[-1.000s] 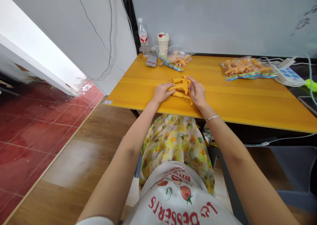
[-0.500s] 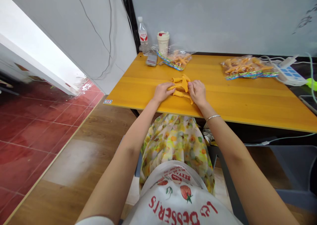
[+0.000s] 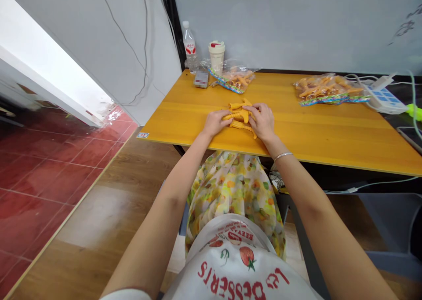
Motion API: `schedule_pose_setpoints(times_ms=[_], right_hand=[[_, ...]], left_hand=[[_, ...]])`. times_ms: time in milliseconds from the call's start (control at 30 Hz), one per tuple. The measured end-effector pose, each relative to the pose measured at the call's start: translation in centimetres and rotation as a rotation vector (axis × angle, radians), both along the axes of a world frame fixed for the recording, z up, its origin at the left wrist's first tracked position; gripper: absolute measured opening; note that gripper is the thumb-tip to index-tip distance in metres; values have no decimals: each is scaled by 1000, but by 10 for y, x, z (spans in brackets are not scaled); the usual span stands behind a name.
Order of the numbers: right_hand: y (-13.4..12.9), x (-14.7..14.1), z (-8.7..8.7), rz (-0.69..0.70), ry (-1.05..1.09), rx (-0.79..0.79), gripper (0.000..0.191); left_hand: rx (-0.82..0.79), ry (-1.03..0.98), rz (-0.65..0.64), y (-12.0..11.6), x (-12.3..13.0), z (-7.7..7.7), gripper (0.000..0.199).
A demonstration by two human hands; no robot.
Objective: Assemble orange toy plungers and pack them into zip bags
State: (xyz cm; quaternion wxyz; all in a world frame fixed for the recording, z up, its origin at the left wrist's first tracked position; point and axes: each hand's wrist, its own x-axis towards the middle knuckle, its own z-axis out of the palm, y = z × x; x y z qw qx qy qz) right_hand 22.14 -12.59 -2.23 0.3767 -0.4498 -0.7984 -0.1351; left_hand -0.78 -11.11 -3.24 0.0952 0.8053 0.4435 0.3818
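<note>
Three orange plastic toy pieces lie close together near the table's front edge. My left hand is closed on the handle end of the middle orange toy piece. The fingers of my right hand are closed on the other end of that same piece and partly cover it. Behind it lies another orange piece, and in front is a third orange piece, whose tip reaches below my right hand.
A water bottle, a white cup, a small box and a bag of orange pieces stand at the back left. Another bag and a power strip lie at the right of the yellow table.
The fingers of my right hand have moved left and over the top of the middle piece, covering more of it. My left hand has hardly moved.
</note>
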Motion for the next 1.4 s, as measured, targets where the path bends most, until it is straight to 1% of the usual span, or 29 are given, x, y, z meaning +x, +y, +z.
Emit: schedule_pose_setpoints(times_ms=[67, 200, 300, 367, 433, 533, 667, 867, 933, 1033, 1133, 1200, 1267, 1333, 1400], right_hand=[[0, -1, -1, -12, 6, -8, 36], [2, -5, -4, -24, 16, -46, 57], [4, -5, -5, -26, 33, -64, 64], [3, -4, -5, -33, 61, -48, 61], [2, -2, -3, -27, 68, -10, 51], [-1, -1, 0, 16, 5, 32, 38], [-2, -1, 1, 31, -48, 15, 39], [1, -1, 0, -6, -62, -49, 35], [2, -4, -2, -20, -54, -71, 43], [4, -8, -6, -23, -22, -100, 62], [4, -8, -7, -14, 42, -100, 71], [3, -6, -6, -25, 110, -71, 68], [1, -4, -4, -33, 134, -42, 56], [0, -2, -2, -19, 80, -34, 42], [-1, -2, -1, 2, 1, -36, 37]], left_hand=[[0, 7, -4, 0, 1, 0, 25], [16, 18, -7, 1, 4, -1, 25], [21, 24, -13, 2, 4, -2, 25], [22, 13, -5, 2, 4, -3, 24], [20, 2, 7, 2, 3, -3, 24], [15, 6, -1, 1, 1, -2, 25], [17, 16, 0, 0, 1, -1, 24], [37, 18, -25, 1, 2, -2, 24], [41, 22, -24, 2, 3, -2, 24], [40, 32, -25, 2, 5, -2, 26], [36, 30, -17, 2, 4, -2, 25], [34, 16, 2, 3, 3, -3, 24], [32, 5, 16, 3, 2, -3, 24], [29, 6, 12, 3, 1, -3, 24], [31, 9, 8, 3, 2, -3, 24]])
